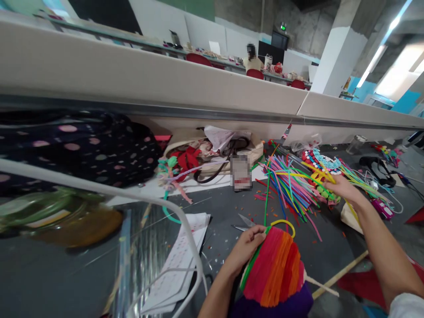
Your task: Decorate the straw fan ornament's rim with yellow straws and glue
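the left hand [247,247] pinches the top edge of the striped red-orange-purple fuzzy pipe-cleaner weave [276,276] near the person. the right hand [341,187] reaches far forward-right, fingers closed on a yellow pipe cleaner [319,173] in the fanned multicoloured pipe-cleaner pile [291,183], well beyond the weave.

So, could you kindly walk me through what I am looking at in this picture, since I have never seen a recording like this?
There is no machine here: a person wears a camera on the head, looking forward and down at their own bare hands. The left hand grips a striped woven piece of pink, orange and red pipe cleaners, with a green and a yellow one looped at its top. The right hand reaches into a loose pile of coloured pipe cleaners on the dark grey table. Scissors lie just beyond the left hand, printed papers to its left, and a dotted dark bag further back. Another person sits at a far bench.
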Action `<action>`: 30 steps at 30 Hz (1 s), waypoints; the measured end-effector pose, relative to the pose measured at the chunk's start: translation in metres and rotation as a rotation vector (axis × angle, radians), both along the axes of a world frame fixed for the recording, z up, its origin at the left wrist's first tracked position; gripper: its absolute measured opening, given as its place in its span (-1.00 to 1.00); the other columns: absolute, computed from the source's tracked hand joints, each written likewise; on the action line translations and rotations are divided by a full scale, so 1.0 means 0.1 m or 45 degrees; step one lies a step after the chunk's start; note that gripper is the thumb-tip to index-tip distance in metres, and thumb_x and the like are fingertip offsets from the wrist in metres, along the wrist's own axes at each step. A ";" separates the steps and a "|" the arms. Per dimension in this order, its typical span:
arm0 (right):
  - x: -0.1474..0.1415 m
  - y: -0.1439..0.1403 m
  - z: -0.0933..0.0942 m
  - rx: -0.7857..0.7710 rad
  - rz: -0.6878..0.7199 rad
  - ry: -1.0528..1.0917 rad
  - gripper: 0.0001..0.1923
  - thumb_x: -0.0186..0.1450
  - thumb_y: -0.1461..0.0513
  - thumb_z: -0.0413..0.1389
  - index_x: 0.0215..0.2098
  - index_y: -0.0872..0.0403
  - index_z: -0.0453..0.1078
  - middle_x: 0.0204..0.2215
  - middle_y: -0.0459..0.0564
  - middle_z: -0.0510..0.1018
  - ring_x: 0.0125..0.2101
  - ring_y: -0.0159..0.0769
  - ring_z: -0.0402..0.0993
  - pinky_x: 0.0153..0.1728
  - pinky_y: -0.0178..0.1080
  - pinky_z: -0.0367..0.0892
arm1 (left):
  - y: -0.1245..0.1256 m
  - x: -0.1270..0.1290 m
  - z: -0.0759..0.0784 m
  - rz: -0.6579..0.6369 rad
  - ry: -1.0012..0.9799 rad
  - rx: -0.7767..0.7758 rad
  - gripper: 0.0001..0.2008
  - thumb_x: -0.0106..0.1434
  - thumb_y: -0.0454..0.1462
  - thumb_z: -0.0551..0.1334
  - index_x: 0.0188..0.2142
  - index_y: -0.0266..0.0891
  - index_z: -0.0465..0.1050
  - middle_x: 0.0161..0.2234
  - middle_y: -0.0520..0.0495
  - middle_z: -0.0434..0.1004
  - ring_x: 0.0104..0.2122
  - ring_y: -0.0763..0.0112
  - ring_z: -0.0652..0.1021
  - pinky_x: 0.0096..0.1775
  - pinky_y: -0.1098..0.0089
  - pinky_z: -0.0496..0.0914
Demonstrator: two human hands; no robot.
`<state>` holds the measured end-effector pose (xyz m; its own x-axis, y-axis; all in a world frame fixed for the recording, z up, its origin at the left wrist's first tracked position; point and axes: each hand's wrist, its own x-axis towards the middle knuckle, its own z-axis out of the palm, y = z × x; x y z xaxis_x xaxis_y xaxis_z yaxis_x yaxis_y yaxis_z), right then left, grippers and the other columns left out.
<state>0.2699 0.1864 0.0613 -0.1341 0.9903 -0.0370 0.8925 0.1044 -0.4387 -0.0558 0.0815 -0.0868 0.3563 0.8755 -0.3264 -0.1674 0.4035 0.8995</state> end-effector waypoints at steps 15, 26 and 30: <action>-0.31 -0.24 0.03 0.273 -0.135 0.122 -0.83 0.25 0.19 -0.01 -0.47 0.05 0.31 -0.59 -0.13 0.37 -0.57 -0.36 0.29 -0.50 -0.33 0.18 | 0.00 0.02 -0.04 0.001 -0.046 -0.005 -0.68 0.05 -0.06 0.31 -0.32 -0.26 0.44 -0.52 0.06 0.49 -0.58 0.49 0.38 -0.49 0.50 0.16; -0.31 -0.45 -0.59 0.107 -0.064 -0.111 -0.61 0.34 0.02 -0.05 -0.01 0.06 0.36 -0.33 0.07 0.55 -0.26 -0.08 0.48 -0.30 -0.22 0.26 | 0.01 0.05 -0.11 0.042 -0.049 0.013 -0.67 0.06 -0.10 0.31 -0.27 -0.30 0.48 -0.48 0.02 0.52 -0.53 0.45 0.43 -0.46 0.48 0.22; -0.35 -0.80 -0.50 -0.101 0.254 0.193 -0.63 0.41 0.04 -0.17 -0.17 0.03 0.39 -0.50 -0.09 0.45 -0.46 -0.26 0.40 -0.39 -0.29 0.24 | 0.00 0.08 -0.09 0.011 -0.138 0.013 -0.57 0.07 -0.06 0.33 -0.15 -0.28 0.48 -0.40 -0.03 0.57 -0.41 0.36 0.51 -0.35 0.43 0.31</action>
<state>0.2346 0.1067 0.0113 -0.3362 0.9385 -0.0784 0.7813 0.2315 -0.5796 -0.0479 0.0819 -0.0961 0.3812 0.8820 -0.2771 -0.2677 0.3922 0.8801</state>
